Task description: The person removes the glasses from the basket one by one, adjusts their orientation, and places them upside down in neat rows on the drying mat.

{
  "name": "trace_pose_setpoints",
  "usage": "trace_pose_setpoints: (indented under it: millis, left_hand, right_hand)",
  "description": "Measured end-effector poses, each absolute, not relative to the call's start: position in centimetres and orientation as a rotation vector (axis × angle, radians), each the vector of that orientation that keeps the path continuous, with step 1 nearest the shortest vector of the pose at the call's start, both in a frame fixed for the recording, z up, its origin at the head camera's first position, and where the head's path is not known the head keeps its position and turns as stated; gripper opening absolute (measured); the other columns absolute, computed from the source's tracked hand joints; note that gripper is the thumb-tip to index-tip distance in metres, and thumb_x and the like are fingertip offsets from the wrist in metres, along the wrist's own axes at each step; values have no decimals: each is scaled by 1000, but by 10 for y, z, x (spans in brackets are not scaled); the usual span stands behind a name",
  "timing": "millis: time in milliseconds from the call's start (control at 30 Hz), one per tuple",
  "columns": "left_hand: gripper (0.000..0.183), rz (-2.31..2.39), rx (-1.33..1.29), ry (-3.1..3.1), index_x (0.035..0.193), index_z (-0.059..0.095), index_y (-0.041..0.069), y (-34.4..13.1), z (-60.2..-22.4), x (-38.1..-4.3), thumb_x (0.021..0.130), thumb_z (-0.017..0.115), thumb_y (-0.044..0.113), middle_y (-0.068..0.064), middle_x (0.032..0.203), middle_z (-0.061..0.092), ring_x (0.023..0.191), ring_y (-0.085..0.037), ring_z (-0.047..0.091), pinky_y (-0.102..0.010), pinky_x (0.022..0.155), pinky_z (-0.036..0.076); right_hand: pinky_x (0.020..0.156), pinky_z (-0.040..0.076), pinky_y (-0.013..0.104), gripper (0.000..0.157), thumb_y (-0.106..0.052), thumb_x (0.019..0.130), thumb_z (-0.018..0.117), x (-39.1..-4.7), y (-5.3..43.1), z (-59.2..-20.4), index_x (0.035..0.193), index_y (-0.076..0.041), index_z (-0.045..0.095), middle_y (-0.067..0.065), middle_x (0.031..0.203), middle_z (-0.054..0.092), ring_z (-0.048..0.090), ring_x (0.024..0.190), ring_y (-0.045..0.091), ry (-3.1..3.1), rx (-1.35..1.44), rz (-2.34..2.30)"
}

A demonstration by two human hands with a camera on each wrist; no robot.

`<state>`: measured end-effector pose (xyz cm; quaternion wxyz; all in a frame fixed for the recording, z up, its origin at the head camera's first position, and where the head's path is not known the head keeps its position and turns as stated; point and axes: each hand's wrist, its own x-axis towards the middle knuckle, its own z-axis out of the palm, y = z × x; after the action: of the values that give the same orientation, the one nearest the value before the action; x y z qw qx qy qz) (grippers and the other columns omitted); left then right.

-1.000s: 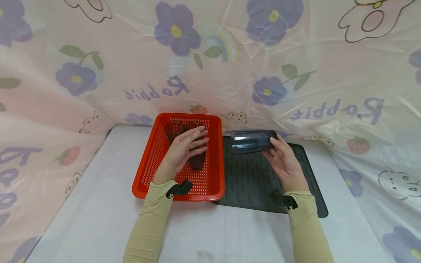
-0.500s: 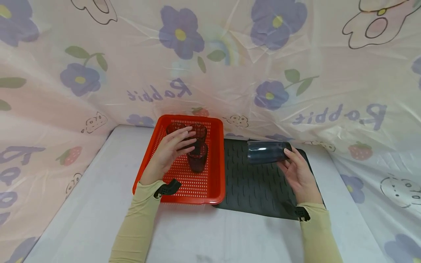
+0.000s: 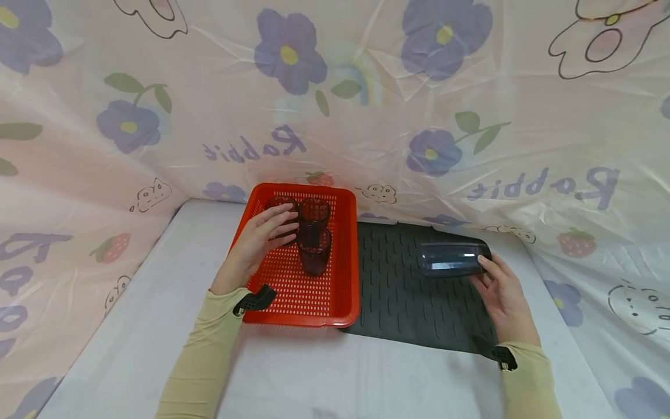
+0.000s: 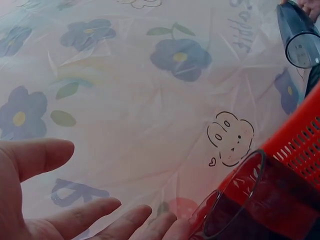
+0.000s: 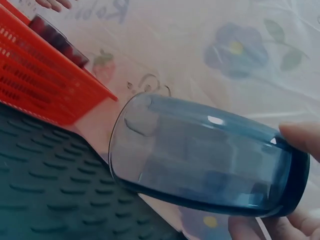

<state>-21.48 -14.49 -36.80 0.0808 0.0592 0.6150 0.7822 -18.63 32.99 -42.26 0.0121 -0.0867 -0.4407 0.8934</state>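
My right hand grips a blue-tinted drinking glass by its base end. The glass lies sideways over the dark drying mat, its open mouth toward the left; in the right wrist view the clear blue glass sits between thumb and fingers. My left hand is over the left side of the red plastic basket, fingers extended and holding nothing. Several glasses stand in the basket, among them a front glass and a back glass; another is partly hidden behind my left fingers.
The basket stands on a white table, its right side beside the mat. A curtain printed with flowers and rabbits hangs behind and along both sides of the table.
My right hand has carried the glass to the right and nearer to me, away from the basket. My left hand has drawn back to the left, showing more of the glasses.
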Motion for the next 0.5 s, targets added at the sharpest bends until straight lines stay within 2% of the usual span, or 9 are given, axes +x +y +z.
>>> trace_pose_setpoints:
  millis: [500]
  left_hand:
    - [56,2193,154,1965,145,36,2,-156,-369,-231,99,53,28,-22,143,39,127,-40,42,-43,103,39]
  right_hand:
    - [70,56,27,35,13,85,62,-186,362,-429,113,-8,67,4,101,67,69,88,15,-1301,-361,2584]
